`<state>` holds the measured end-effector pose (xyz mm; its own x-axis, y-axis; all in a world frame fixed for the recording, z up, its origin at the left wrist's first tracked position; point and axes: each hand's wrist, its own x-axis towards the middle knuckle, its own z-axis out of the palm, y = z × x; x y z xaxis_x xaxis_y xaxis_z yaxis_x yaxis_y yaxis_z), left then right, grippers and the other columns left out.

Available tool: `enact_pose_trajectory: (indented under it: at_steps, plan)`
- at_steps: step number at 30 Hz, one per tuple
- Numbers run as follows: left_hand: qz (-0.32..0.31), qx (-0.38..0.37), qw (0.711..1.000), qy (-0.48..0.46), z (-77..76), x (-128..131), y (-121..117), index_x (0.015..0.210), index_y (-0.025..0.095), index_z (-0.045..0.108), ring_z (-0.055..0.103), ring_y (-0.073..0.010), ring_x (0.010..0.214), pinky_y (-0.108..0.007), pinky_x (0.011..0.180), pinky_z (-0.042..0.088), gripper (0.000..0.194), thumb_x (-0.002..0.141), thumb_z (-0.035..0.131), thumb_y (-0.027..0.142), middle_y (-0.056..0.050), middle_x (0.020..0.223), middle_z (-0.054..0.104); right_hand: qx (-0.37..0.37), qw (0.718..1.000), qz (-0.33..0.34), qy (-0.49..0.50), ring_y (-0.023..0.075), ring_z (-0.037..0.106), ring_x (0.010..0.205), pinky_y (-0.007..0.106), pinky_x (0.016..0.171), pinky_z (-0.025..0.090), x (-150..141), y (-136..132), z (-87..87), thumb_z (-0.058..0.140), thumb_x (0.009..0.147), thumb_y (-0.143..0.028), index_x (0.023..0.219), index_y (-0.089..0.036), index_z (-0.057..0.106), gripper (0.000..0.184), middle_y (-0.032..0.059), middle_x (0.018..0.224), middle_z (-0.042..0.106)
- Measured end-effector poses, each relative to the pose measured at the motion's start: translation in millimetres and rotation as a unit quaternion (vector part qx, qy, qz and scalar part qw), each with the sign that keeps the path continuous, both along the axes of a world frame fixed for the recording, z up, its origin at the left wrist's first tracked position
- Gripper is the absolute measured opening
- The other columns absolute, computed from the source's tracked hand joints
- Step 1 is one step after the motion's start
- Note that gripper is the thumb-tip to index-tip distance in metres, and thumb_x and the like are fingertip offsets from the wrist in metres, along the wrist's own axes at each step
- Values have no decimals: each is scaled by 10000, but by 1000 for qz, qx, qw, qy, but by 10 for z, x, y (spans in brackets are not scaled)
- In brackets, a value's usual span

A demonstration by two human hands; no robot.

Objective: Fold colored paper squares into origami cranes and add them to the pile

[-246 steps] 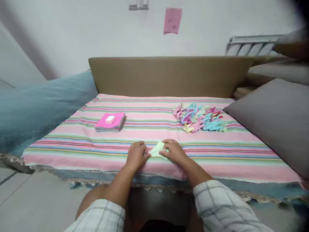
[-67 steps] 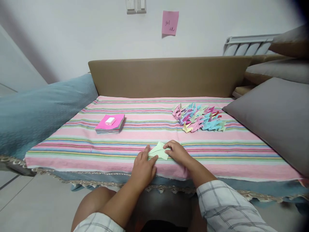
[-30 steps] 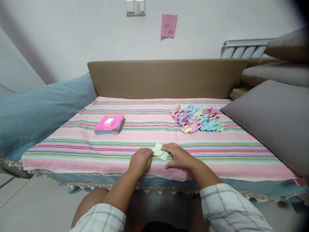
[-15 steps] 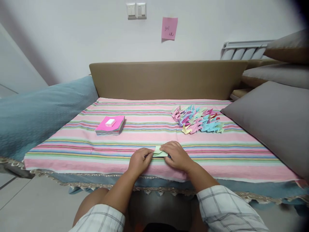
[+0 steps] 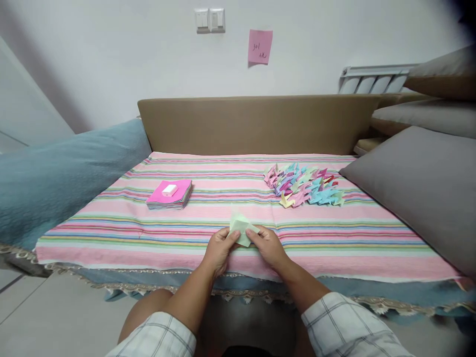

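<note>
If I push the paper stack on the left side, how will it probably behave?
The paper stack would probably slide apart, because its layered edges look unbound. The white block might shift with it, since it seems simply to rest on top.

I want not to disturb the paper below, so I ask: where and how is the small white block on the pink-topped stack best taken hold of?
Probably pinch the small white block by two opposite sides, from above, with the left hand, nearer but now holding the pale green paper. It stands raised on the pink-topped stack, sides exposed, nothing on top.
</note>
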<state>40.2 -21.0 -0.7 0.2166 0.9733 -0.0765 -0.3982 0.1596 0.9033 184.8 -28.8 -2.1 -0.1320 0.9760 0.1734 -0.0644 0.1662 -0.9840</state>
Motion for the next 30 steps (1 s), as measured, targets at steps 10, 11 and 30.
enact_pose_trajectory:
  at_steps: [10,11,30]
  plan:
    - [-87,-6,985,147,-22,-147,31,761,121,663,580,-122,581,-225,586,428,325,600,756,388,-15,677,669,-119,982,36,143,145,613,719,271,658,468,112,102,-22,760,607,-322,1125,-210,490,595,13,842,643]
    - [-89,-3,983,161,-24,-155,38,773,122,652,584,-124,589,-226,588,431,332,602,754,388,-16,688,667,-122,981,29,147,137,607,688,264,639,465,107,113,-34,766,594,-306,1151,-218,458,643,-3,812,636]
    - [34,463,621,631,-146,-81,22,1105,226,599,526,-240,1091,-451,984,353,291,829,518,274,-70,1207,601,-59,938,-160,-302,125,517,509,220,497,335,216,215,-153,596,689,-353,855,-195,572,231,-58,525,515]
